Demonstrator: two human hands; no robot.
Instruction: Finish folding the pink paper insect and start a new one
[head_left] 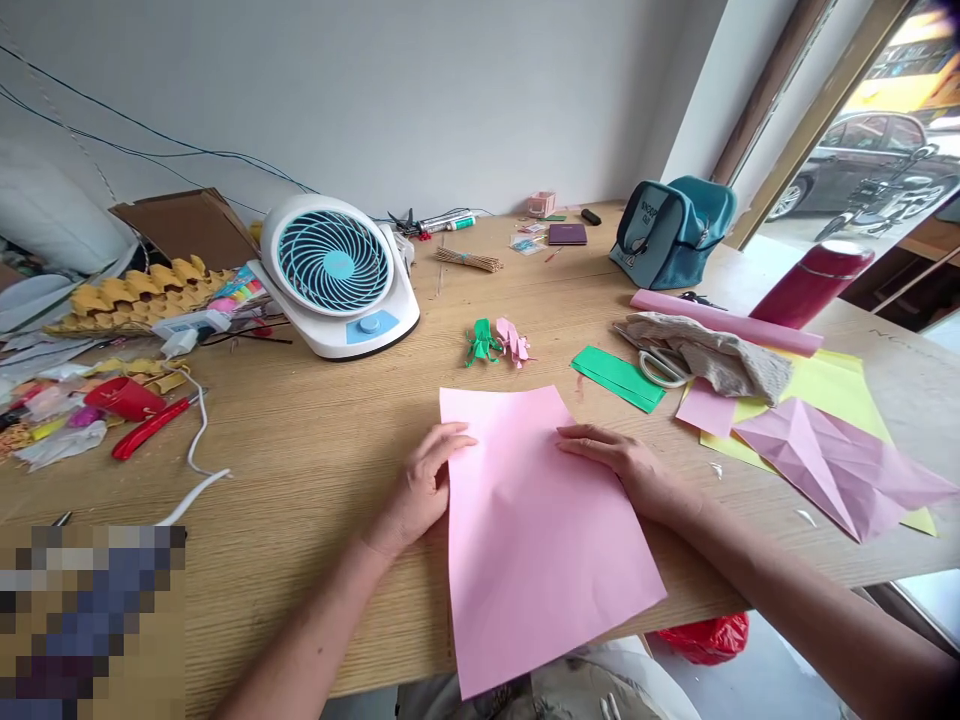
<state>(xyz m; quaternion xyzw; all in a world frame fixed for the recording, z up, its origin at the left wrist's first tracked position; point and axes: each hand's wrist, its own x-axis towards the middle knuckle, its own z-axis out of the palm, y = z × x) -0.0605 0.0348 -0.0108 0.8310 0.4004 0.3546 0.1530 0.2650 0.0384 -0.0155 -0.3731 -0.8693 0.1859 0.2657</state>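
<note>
A large sheet of pink paper (547, 540) spans the table in front of me, its near edge hanging past the table's edge. My left hand (427, 478) grips its left side near the top, fingertips on the upper face. On the opposite side, my right hand (626, 462) holds the right edge with fingers stretched over the paper; that thumb is hidden. Just beyond the sheet stand a green folded paper figure (481, 342) and a pink folded paper figure (513, 342), side by side. A folded green paper strip (619, 378) lies beyond my right hand.
Scissors (664, 368), a grey cloth (712, 352), yellow paper (832, 385) and creased pink paper (840, 455) lie at right, near a red flask (814, 285) and blue bag (671, 235). A white fan (337, 280) stands back left; red-handled pliers (154, 428) lie among clutter.
</note>
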